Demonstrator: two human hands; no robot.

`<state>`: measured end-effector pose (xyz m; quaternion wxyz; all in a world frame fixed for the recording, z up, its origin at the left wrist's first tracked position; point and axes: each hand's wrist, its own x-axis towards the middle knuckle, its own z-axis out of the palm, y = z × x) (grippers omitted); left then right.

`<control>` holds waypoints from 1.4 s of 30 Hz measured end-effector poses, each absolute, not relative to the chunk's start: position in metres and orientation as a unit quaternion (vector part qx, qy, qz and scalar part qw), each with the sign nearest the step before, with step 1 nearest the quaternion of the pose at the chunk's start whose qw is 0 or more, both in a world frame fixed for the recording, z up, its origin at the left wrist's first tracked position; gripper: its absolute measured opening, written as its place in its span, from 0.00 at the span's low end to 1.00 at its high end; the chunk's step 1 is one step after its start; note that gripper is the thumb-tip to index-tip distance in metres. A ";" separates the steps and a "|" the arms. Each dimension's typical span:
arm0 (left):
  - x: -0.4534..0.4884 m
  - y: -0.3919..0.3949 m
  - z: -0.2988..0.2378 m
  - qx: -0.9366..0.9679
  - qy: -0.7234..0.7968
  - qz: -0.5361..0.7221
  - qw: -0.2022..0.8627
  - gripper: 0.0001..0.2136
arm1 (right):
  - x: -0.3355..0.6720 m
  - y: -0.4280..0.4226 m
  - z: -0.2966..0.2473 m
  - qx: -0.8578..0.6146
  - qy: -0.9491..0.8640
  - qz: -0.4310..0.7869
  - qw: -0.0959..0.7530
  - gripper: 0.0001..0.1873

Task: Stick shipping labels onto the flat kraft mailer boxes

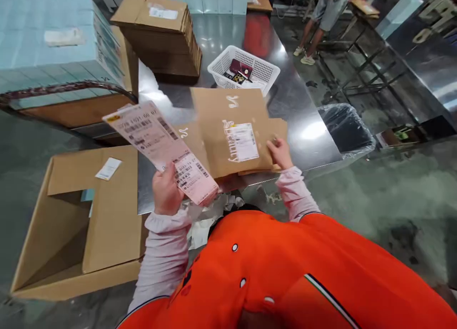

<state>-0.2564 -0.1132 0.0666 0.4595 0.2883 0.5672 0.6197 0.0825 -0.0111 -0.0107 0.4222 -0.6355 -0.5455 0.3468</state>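
Note:
My left hand [167,190] is closed around a sheaf of pinkish printed shipping labels [153,134], held at a slant above the near edge of the metal table. To its right lies a flat folded cardboard carton [214,114] with white lettering. A white shipping label [244,142] sits on the carton, covering part of the lettering. My right hand [281,153] pinches the carton's right edge, fingers curled. More flat cardboard [278,127] shows beneath it.
On the metal table [307,114] stand a white plastic basket [262,68] with small items and a stack of folded cartons [160,43]. Pale blue boxes [53,24] are piled at left, above an open carton [114,214]. A lined bin [346,129] stands right; a person [328,10] is beyond.

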 end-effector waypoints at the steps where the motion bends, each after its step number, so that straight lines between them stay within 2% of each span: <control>1: -0.248 -0.118 0.069 0.287 0.567 0.618 0.462 0.16 | 0.104 -0.009 -0.003 -0.680 -0.540 0.307 0.389 0.40; 4: -0.226 -0.134 0.066 0.283 0.562 0.626 0.461 0.18 | 0.113 -0.015 0.017 -0.731 -0.582 0.229 0.274 0.42; 6: -0.213 -0.144 0.058 0.276 0.569 0.620 0.464 0.16 | 0.072 -0.032 0.026 -0.632 -0.669 0.309 0.241 0.46; 8: -0.204 -0.152 0.050 0.293 0.584 0.584 0.482 0.15 | 0.015 -0.056 0.029 -0.450 -0.717 0.469 0.250 0.50; 9: -0.201 -0.155 0.048 0.312 0.586 0.563 0.493 0.16 | -0.012 -0.069 0.028 -0.399 -0.700 0.521 0.280 0.47; 11: -0.201 -0.158 0.047 0.344 0.580 0.548 0.495 0.19 | -0.052 -0.093 0.024 -0.360 -0.644 0.587 0.334 0.35; 12: -0.203 -0.158 0.047 0.349 0.577 0.558 0.484 0.19 | -0.064 -0.102 0.021 -0.357 -0.627 0.604 0.339 0.31; 14: -0.212 -0.159 0.048 0.325 0.580 0.592 0.455 0.19 | -0.073 -0.108 0.019 -0.338 -0.634 0.629 0.298 0.27; 17: -0.222 -0.163 0.044 0.285 0.607 0.610 0.422 0.16 | -0.074 -0.093 0.029 -0.315 -0.675 0.616 0.257 0.26; 20: -0.218 -0.170 0.032 0.266 0.628 0.612 0.401 0.16 | -0.078 -0.072 0.045 -0.327 -0.722 0.546 0.270 0.16; 22: -0.211 -0.172 0.022 0.247 0.636 0.627 0.377 0.16 | -0.083 -0.066 0.050 -0.325 -0.759 0.506 0.248 0.12; 26: -0.201 -0.171 0.007 0.213 0.667 0.649 0.298 0.20 | -0.093 -0.064 0.041 -0.327 -0.768 0.500 0.231 0.13; 29: -0.207 -0.168 0.000 0.200 0.659 0.638 0.345 0.16 | -0.107 -0.047 0.026 -0.315 -0.773 0.489 0.252 0.10; 31: -0.215 -0.166 -0.008 0.181 0.622 0.621 0.441 0.21 | -0.122 -0.024 0.016 -0.342 -0.779 0.454 0.266 0.09; 33: -0.224 -0.169 -0.020 0.144 0.584 0.601 0.527 0.25 | -0.139 0.003 0.007 -0.400 -0.778 0.405 0.264 0.10; 36: -0.228 -0.186 -0.043 0.094 0.559 0.575 0.590 0.27 | -0.161 0.039 -0.005 -0.478 -0.783 0.328 0.226 0.14; 39: -0.221 -0.223 -0.061 0.065 0.576 0.553 0.599 0.28 | -0.177 0.057 -0.014 -0.510 -0.806 0.229 0.193 0.29; 41: -0.218 -0.251 -0.064 0.048 0.593 0.530 0.604 0.27 | -0.185 0.054 -0.019 -0.465 -0.853 0.171 0.162 0.40; 42: -0.218 -0.262 -0.062 0.041 0.599 0.517 0.611 0.27 | -0.187 0.047 -0.022 -0.426 -0.881 0.153 0.141 0.42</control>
